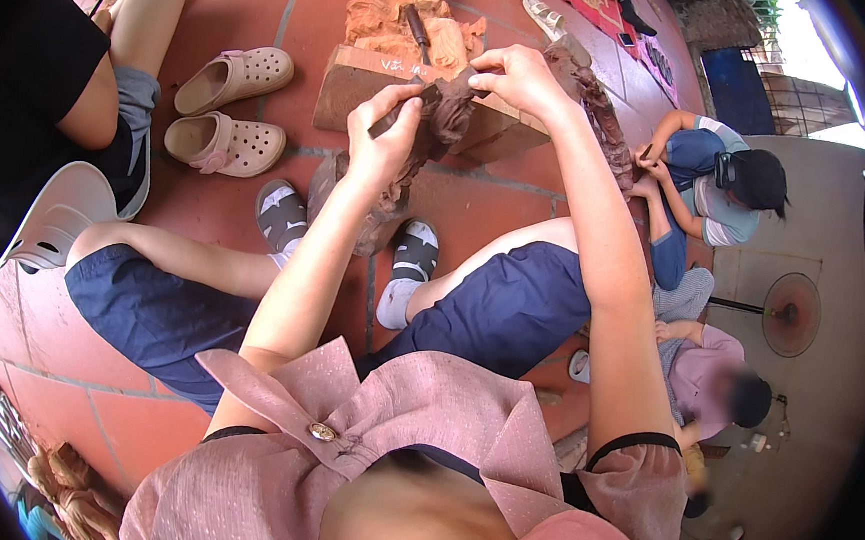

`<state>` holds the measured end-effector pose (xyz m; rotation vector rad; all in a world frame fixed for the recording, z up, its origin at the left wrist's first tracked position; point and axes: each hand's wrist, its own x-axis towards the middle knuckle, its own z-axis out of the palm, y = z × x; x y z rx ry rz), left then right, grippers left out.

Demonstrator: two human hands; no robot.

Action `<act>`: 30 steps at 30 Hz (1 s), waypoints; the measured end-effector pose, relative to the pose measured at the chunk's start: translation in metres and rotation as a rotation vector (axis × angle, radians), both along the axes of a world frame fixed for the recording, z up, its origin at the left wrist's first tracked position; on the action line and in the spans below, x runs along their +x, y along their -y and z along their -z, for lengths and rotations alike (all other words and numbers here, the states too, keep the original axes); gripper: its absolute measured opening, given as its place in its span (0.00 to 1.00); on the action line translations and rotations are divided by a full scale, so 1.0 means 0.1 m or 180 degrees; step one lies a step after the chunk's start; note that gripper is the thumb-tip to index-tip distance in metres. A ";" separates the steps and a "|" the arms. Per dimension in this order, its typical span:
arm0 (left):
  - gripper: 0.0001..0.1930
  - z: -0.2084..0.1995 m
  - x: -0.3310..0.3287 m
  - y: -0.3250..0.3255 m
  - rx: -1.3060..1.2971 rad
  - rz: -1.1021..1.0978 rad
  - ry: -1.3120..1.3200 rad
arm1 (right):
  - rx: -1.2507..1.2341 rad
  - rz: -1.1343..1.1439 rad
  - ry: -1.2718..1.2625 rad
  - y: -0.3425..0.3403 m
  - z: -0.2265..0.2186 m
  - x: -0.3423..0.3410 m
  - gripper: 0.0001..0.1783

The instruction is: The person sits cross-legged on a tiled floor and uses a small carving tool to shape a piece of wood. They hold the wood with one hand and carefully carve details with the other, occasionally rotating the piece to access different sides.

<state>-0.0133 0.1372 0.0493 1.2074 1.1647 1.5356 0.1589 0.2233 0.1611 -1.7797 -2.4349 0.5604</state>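
Note:
A dark brown wood carving [452, 113] stands between my feet, its lower part partly hidden behind my left forearm. At its upper left side, my left hand [381, 138] is closed, with thumb and fingers pinched around a small dark piece that I cannot make out. My right hand [520, 81] is at the carving's upper right edge. Its thumb and fingertips are pressed together against the dark wood, and whatever they hold is hidden. Just beyond lies a lighter orange wood carving [365, 24] on a wooden block [350, 90], with a dark-handled tool [417, 32] resting on it.
Beige clogs [233, 143] lie on the red tiled floor [123, 432] to the left, near a seated person in black [20, 108]. Another dark carving [597, 108] stands to the right, by a person in a cap [738, 188]. A fan [791, 314] stands farther right.

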 end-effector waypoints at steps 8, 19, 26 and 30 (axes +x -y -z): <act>0.11 -0.07 0.00 0.01 0.0015 -0.0012 -0.0091 | 0.0088 -0.0070 0.0193 0.00 -0.03 -0.01 0.18; 0.10 -0.12 -0.02 -0.02 0.0131 0.0070 -0.0369 | 0.0146 -0.0114 0.0190 -0.01 0.03 0.01 0.17; 0.09 -0.16 -0.01 -0.02 0.0259 0.0133 -0.0499 | 0.0077 -0.0152 0.0030 -0.07 0.08 0.07 0.15; 0.09 -0.07 -0.18 -0.08 0.0393 0.0176 -0.0633 | 0.0099 -0.0137 0.0135 -0.04 0.06 0.00 0.15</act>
